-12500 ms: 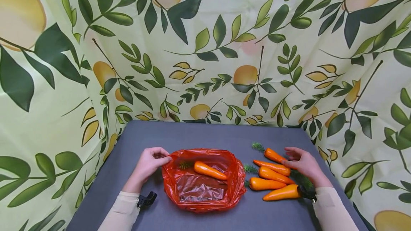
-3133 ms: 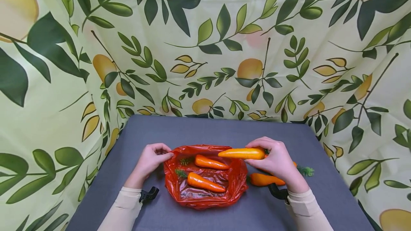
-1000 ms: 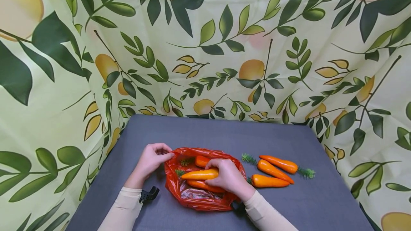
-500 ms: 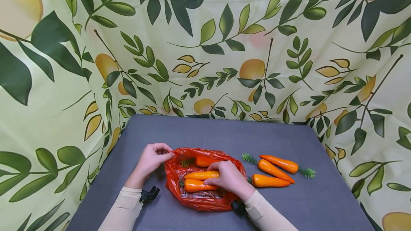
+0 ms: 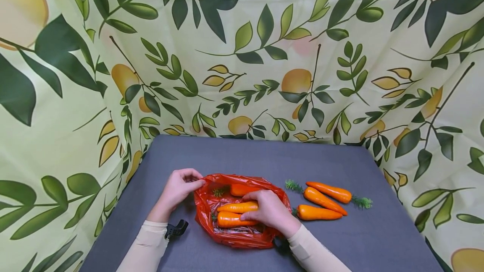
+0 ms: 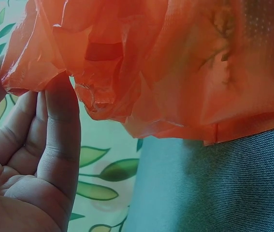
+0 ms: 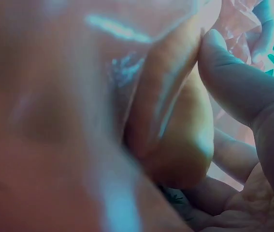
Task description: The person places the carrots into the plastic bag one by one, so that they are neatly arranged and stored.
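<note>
A red plastic bag [image 5: 206, 226] lies on the table with its mouth held wide. My left hand [image 5: 180, 188] pinches the bag's left rim between thumb and fingers; the left wrist view shows the film [image 6: 175, 72] bunched at the fingertips. My right hand [image 5: 270, 209] reaches inside over the right rim and holds a carrot [image 5: 236, 207] with leafy green top. Right below it lies a second carrot [image 5: 230, 220], close to the thumb. A third carrot [image 5: 240, 189] rests at the bag's back, partly covered by my right hand. In the right wrist view, film blurs much of the scene.
To the right of the bag, three carrots lie close together on the grey table [image 5: 302, 163]: one at the back [image 5: 332, 192], one in the middle [image 5: 323, 202] and one in front [image 5: 319, 213]. Leaf-patterned cloth [image 5: 242, 74] stands around the table.
Earlier one carrot lay in the bag; now three do. My right hand has carried a carrot from the right-hand group into the bag. Over the last second the front carrot inside shifted left.
</note>
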`<control>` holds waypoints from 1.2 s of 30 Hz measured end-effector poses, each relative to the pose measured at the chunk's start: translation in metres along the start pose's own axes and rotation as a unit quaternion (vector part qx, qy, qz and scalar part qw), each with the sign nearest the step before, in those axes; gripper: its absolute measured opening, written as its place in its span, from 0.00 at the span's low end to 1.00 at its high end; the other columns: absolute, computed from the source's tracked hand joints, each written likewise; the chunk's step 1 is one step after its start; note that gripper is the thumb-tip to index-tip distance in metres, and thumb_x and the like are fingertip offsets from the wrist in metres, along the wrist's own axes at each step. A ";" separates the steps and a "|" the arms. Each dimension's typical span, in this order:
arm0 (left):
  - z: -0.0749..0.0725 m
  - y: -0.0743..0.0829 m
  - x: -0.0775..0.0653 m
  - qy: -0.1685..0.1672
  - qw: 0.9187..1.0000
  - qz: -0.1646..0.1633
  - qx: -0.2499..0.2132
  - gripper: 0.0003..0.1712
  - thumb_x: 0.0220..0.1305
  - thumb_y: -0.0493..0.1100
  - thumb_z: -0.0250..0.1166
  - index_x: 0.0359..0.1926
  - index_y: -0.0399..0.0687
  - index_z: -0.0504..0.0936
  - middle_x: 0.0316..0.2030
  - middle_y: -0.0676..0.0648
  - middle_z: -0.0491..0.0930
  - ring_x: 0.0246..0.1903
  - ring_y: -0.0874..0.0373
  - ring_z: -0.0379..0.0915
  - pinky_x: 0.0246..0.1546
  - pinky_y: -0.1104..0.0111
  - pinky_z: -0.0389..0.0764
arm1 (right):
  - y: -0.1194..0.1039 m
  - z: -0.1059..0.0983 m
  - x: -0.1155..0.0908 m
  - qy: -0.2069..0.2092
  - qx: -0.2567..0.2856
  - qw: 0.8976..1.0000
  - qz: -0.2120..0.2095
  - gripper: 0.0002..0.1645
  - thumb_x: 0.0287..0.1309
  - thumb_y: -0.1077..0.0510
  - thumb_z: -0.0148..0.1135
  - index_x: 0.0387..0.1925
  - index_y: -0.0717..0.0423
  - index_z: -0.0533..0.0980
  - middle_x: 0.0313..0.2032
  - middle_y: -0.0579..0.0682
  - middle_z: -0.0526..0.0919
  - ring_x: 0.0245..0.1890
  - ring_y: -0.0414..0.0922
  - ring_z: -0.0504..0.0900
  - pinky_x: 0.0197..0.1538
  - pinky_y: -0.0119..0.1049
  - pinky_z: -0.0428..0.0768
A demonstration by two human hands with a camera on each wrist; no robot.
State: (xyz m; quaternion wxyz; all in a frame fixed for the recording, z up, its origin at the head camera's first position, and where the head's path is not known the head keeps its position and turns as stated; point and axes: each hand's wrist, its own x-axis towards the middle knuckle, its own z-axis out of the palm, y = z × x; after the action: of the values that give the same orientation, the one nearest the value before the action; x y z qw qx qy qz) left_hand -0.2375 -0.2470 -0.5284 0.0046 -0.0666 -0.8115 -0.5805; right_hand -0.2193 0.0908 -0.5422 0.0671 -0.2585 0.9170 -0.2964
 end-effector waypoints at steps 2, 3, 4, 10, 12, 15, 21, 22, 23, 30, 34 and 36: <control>0.000 0.000 0.000 0.000 1.000 -0.001 0.000 0.04 0.68 0.39 0.78 0.42 0.44 0.92 0.34 0.45 0.89 0.30 0.53 0.80 0.33 0.61 0.86 | -0.001 0.000 -0.001 0.000 -0.003 1.000 0.000 0.37 0.55 0.33 0.86 0.59 0.49 0.89 0.52 0.41 0.93 0.49 0.39 0.86 0.60 0.46 0.87; 0.000 0.000 0.000 0.000 1.000 -0.001 0.001 0.05 0.69 0.39 0.78 0.42 0.44 0.92 0.34 0.45 0.89 0.30 0.53 0.80 0.33 0.60 0.87 | -0.002 -0.001 -0.002 0.001 -0.004 1.000 -0.001 0.38 0.55 0.33 0.86 0.60 0.49 0.89 0.53 0.41 0.93 0.50 0.40 0.87 0.61 0.47 0.87; 0.000 -0.001 0.001 -0.001 1.000 -0.001 0.001 0.05 0.69 0.39 0.78 0.42 0.44 0.92 0.34 0.45 0.89 0.30 0.53 0.80 0.34 0.59 0.87 | -0.003 -0.001 -0.002 0.002 -0.007 1.000 -0.003 0.38 0.55 0.33 0.85 0.60 0.49 0.89 0.53 0.42 0.93 0.51 0.40 0.87 0.62 0.48 0.87; 0.000 -0.001 0.001 -0.005 1.000 -0.002 0.001 0.05 0.69 0.39 0.78 0.42 0.43 0.92 0.33 0.45 0.89 0.29 0.53 0.80 0.34 0.58 0.88 | -0.011 -0.010 -0.009 0.020 0.004 1.000 -0.017 0.39 0.54 0.35 0.87 0.62 0.48 0.88 0.56 0.41 0.93 0.56 0.43 0.88 0.65 0.50 0.86; 0.000 -0.001 0.002 -0.005 1.000 -0.002 0.000 0.05 0.69 0.39 0.78 0.42 0.42 0.92 0.33 0.46 0.89 0.29 0.54 0.80 0.34 0.59 0.88 | -0.015 -0.016 -0.011 0.025 0.025 0.999 -0.027 0.39 0.54 0.37 0.88 0.64 0.47 0.88 0.58 0.41 0.92 0.59 0.42 0.88 0.67 0.49 0.85; 0.001 0.000 0.002 -0.004 1.000 -0.001 -0.003 0.06 0.69 0.39 0.79 0.42 0.41 0.92 0.33 0.46 0.89 0.29 0.54 0.80 0.33 0.60 0.88 | -0.020 -0.027 -0.015 0.033 0.054 0.997 -0.047 0.38 0.54 0.39 0.89 0.65 0.44 0.88 0.60 0.39 0.92 0.61 0.40 0.87 0.67 0.48 0.85; 0.001 0.002 0.003 -0.007 1.000 0.008 -0.007 0.09 0.69 0.40 0.79 0.43 0.38 0.91 0.34 0.42 0.89 0.28 0.55 0.80 0.33 0.61 0.88 | -0.025 -0.058 -0.028 0.083 0.054 0.993 -0.062 0.37 0.52 0.38 0.89 0.64 0.38 0.88 0.59 0.36 0.91 0.61 0.42 0.87 0.65 0.51 0.87; 0.001 0.002 0.003 -0.007 1.000 0.008 -0.006 0.09 0.69 0.40 0.79 0.43 0.38 0.91 0.34 0.41 0.89 0.28 0.55 0.79 0.33 0.61 0.87 | -0.024 -0.063 -0.031 0.096 0.049 0.992 -0.059 0.37 0.52 0.37 0.89 0.64 0.38 0.88 0.59 0.36 0.91 0.61 0.42 0.88 0.65 0.52 0.87; 0.001 0.002 0.003 -0.007 1.000 0.009 -0.005 0.09 0.69 0.40 0.79 0.43 0.38 0.91 0.34 0.40 0.89 0.28 0.55 0.79 0.33 0.62 0.87 | -0.023 -0.069 -0.034 0.107 0.045 0.992 -0.056 0.38 0.52 0.37 0.89 0.64 0.38 0.88 0.59 0.36 0.91 0.61 0.43 0.88 0.64 0.53 0.87; 0.001 0.000 0.002 -0.006 1.000 0.008 -0.006 0.10 0.68 0.40 0.79 0.43 0.37 0.91 0.35 0.39 0.89 0.29 0.55 0.79 0.33 0.62 0.86 | 0.004 -0.106 -0.054 0.181 0.046 0.982 -0.012 0.37 0.53 0.35 0.88 0.64 0.36 0.87 0.59 0.36 0.91 0.57 0.44 0.90 0.60 0.52 0.88; 0.001 -0.001 0.001 -0.005 1.000 0.007 -0.008 0.10 0.68 0.40 0.79 0.43 0.36 0.91 0.34 0.40 0.89 0.28 0.56 0.79 0.32 0.62 0.86 | 0.031 -0.124 -0.066 0.210 0.038 0.977 0.024 0.37 0.57 0.37 0.86 0.67 0.39 0.86 0.61 0.42 0.91 0.58 0.47 0.90 0.58 0.47 0.88; 0.001 -0.001 0.000 -0.006 1.000 0.006 -0.009 0.10 0.68 0.40 0.79 0.43 0.37 0.91 0.33 0.40 0.88 0.28 0.56 0.79 0.32 0.62 0.86 | 0.046 -0.133 -0.073 0.219 0.037 0.974 0.048 0.37 0.59 0.38 0.85 0.68 0.40 0.86 0.62 0.44 0.91 0.58 0.48 0.89 0.58 0.41 0.87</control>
State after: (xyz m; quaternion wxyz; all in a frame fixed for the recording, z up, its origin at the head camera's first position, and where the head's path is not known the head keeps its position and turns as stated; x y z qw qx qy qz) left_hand -0.2377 -0.2463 -0.5298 0.0025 -0.0748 -0.8061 -0.5870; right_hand -0.2134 0.2274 -0.4628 -0.1115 -0.1403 0.9093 -0.3755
